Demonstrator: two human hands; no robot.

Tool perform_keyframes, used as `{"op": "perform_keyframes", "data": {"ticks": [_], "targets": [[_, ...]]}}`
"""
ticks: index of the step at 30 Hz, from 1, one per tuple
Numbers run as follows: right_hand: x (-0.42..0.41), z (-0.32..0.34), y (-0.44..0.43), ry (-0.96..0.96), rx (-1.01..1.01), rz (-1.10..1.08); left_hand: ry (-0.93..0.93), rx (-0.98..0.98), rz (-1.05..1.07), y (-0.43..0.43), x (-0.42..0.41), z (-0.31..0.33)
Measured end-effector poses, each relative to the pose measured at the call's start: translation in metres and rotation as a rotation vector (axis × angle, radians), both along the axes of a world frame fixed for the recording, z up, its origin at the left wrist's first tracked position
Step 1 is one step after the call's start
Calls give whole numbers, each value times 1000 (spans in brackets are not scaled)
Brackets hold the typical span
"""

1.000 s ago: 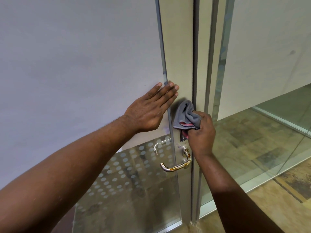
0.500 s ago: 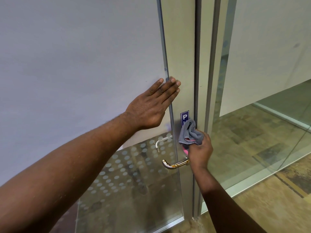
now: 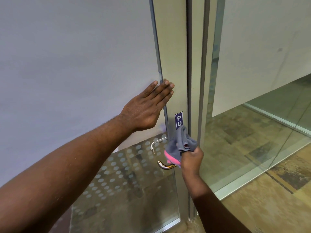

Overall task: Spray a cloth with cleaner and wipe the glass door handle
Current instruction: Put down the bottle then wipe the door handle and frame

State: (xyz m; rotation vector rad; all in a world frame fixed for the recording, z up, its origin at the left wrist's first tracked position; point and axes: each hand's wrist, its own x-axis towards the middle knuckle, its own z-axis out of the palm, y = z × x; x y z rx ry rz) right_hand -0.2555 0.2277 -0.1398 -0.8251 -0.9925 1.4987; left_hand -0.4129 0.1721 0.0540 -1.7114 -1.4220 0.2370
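A glass door (image 3: pixel 75 64) with a pale metal stile fills the left of the view. Its shiny metal lever handle (image 3: pixel 164 165) sticks out to the left, low on the stile. My right hand (image 3: pixel 191 159) is shut on a bunched grey cloth with a pink edge (image 3: pixel 180 145) and presses it on the inner end of the handle, hiding that part. My left hand (image 3: pixel 146 108) lies flat on the glass above the handle, fingers spread and reaching onto the stile. No spray bottle is in view.
A blue sign (image 3: pixel 178 119) on the stile is half covered by the cloth. A second handle (image 3: pixel 157 142) shows through the glass. Frosted dots (image 3: pixel 117 165) band the lower pane. A fixed glass panel (image 3: pixel 252 132) stands to the right, over a wood-pattern floor (image 3: pixel 269 199).
My right hand has carried the cloth down the stile, from above the sign onto the handle. My left hand has stayed flat on the glass.
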Motion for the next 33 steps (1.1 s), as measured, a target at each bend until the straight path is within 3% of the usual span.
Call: {"op": "perform_keyframes", "data": {"ticks": [6, 10, 14, 19, 21, 24, 30, 33], "targets": [[53, 8, 26, 296, -267, -104, -22, -17, 18, -3, 3, 3], [81, 18, 25, 302, -374, 123, -94, -22, 7, -8, 11, 8], [93, 29, 20, 436, -350, 284, -225, -30, -87, -12, 43, -1], [99, 40, 21, 695, -270, 443, -608, 128, -355, -20, 108, -61], [100, 44, 21, 744, -223, 507, -747, 161, -362, -23, 131, -83], [101, 45, 20, 696, -194, 508, -978, 116, -188, -24, 158, -102], [95, 45, 10, 478, -131, 431, -1712, 110, 46, -22, 179, -103], [90, 44, 11, 323, -103, 335, -1864, 222, 152, -17, 181, -97]]}}
